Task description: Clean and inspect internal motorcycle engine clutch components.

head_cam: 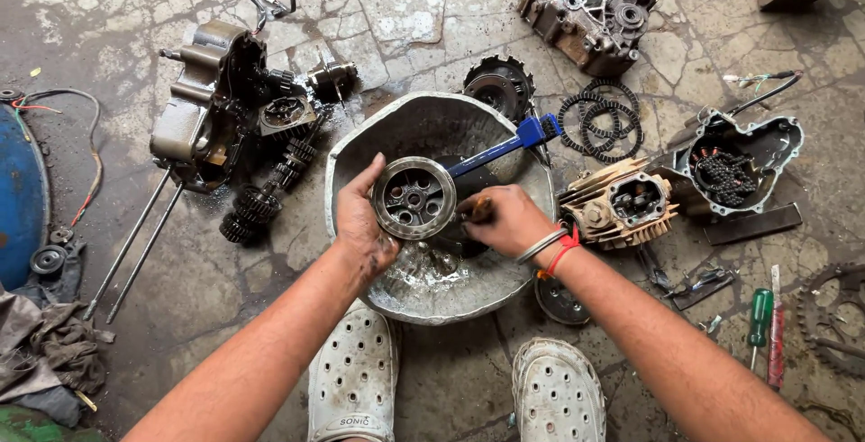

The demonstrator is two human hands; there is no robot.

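While the left hand [365, 221] clamps the round grey metal clutch hub [414, 198] upright over the dented metal basin [360, 149], the right hand [506, 219], just beside its right edge, closes on a small brush [478, 208].

Head camera looks steeply down (close) over the floor [432, 9].

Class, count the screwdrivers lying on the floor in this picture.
2: a green-handled screwdriver and a red-handled screwdriver, side by side at the right; others may be hidden.
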